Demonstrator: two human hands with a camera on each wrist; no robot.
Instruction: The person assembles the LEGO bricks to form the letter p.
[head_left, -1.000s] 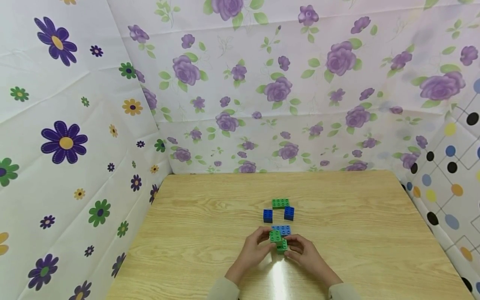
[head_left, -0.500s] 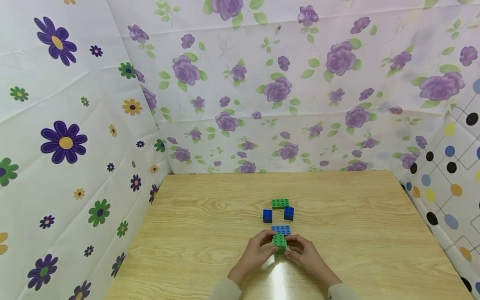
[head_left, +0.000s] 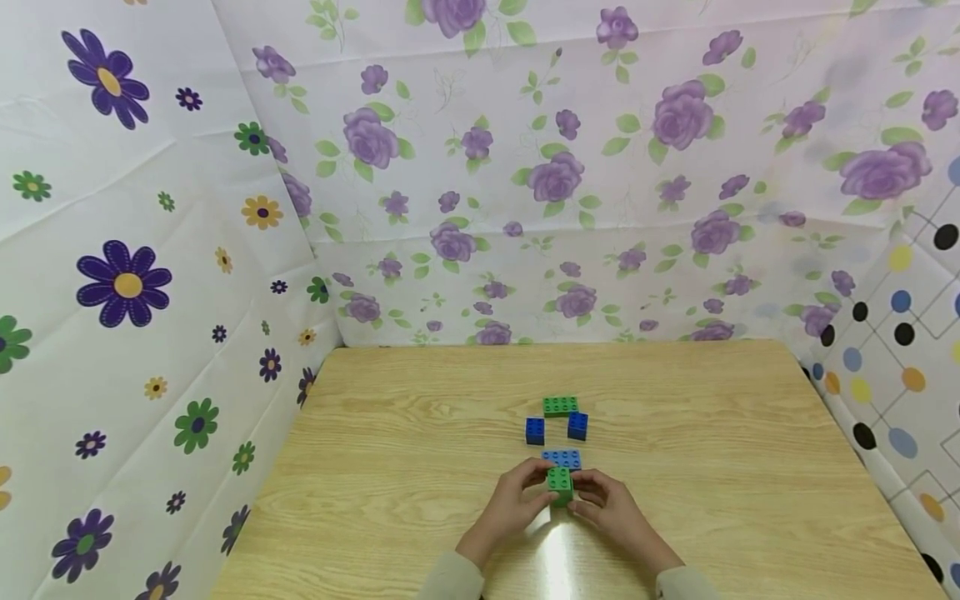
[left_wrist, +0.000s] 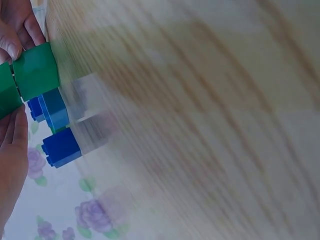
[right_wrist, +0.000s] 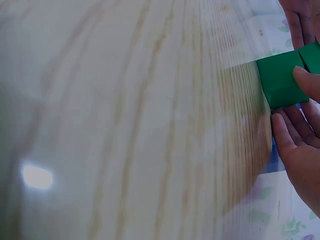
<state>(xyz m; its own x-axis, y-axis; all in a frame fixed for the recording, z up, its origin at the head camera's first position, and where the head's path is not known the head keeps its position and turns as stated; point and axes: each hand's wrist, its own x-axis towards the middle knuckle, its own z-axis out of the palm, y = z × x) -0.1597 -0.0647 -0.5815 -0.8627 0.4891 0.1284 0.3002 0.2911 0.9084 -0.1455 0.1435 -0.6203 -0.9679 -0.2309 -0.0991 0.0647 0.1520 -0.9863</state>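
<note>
In the head view my left hand (head_left: 517, 498) pinches a green toy building brick (head_left: 558, 478) with four... studs showing as a square pattern on top. It sits over a second green brick (left_wrist: 36, 71), and the left wrist view shows a thin dark seam between the two. My right hand (head_left: 609, 505) holds the lower brick from the right, its thumb and fingers on the sides, as the right wrist view also shows. The lower brick stands on the table. Just behind my fingers lies a light blue long brick (head_left: 562, 460).
Two dark blue bricks, one on the left (head_left: 535, 431) and one on the right (head_left: 577, 426), stand farther back. Behind them lies a long green brick (head_left: 560, 406). Flowered cloth (head_left: 555, 250) hangs along the far edge of the wooden table (head_left: 420, 400).
The upper green brick has moved right and down, from beside and above the lower one to squarely over it, carried by my left hand. My right hand has stayed in place.
</note>
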